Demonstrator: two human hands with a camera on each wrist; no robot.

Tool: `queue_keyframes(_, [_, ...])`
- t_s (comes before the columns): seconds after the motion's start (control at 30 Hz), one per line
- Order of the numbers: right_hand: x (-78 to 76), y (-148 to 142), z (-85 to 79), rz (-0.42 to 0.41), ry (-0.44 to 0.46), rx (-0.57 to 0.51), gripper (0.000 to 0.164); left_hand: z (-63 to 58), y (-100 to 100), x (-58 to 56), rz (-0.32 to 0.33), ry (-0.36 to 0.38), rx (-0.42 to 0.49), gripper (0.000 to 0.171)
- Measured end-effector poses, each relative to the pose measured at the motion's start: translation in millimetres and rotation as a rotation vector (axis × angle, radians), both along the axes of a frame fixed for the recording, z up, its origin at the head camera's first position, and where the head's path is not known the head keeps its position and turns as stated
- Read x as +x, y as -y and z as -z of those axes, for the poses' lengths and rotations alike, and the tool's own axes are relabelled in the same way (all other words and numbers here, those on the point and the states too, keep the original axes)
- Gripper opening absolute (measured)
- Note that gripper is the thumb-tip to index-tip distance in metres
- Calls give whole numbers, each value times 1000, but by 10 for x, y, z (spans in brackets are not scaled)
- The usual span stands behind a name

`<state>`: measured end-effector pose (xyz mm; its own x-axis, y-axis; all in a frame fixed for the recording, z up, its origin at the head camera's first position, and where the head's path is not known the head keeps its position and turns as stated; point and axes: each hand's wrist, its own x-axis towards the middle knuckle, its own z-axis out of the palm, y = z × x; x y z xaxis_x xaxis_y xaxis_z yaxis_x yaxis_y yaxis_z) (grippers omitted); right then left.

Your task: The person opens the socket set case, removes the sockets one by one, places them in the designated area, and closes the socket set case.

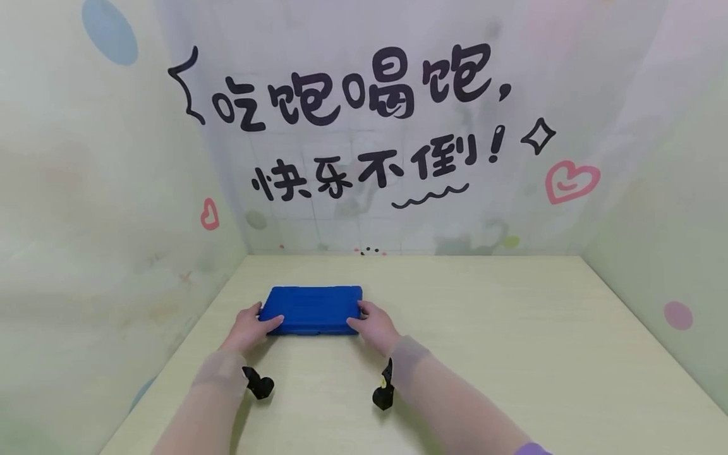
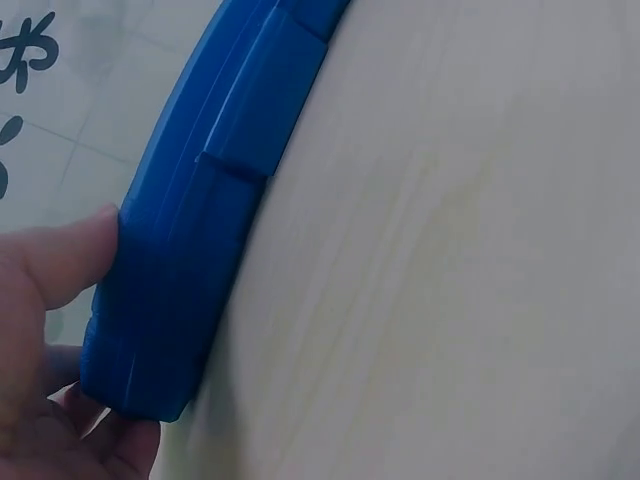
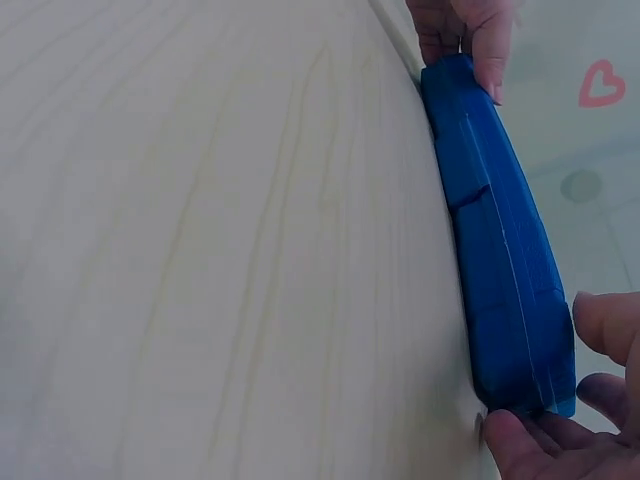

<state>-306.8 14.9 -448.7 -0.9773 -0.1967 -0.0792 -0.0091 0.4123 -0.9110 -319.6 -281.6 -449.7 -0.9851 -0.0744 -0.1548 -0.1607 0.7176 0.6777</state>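
A flat blue plastic case [image 1: 313, 308] lies lengthwise toward the left part of the table, its lid closed. At its left end my left hand [image 1: 249, 330] grips it, thumb over the top edge and fingers around the side. My right hand [image 1: 378, 326] holds the opposite end in the same way. In the left wrist view a raised latch [image 2: 262, 100] shows on the case's front side, and the left fingertips curl beneath the near corner. From the right wrist, the case's long side [image 3: 490, 250] runs between both hands, close over the table.
The pale wood-grain table [image 1: 489, 354] reaches to a printed back wall [image 1: 364, 221] with dark lettering. Side walls [image 1: 114, 253] stand left and right. Black wrist cameras [image 1: 259, 383] hang under both forearms, above the table.
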Motion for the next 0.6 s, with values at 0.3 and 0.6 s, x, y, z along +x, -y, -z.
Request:
queue_keyframes(0.3, [-73, -215, 29, 46, -1, 32, 60, -1, -253, -23, 10, 9, 50, 99])
queue_keyframes(0.6, [-77, -499, 34, 56, 33, -16, 60, -13, -494, 4, 6, -13, 72, 97])
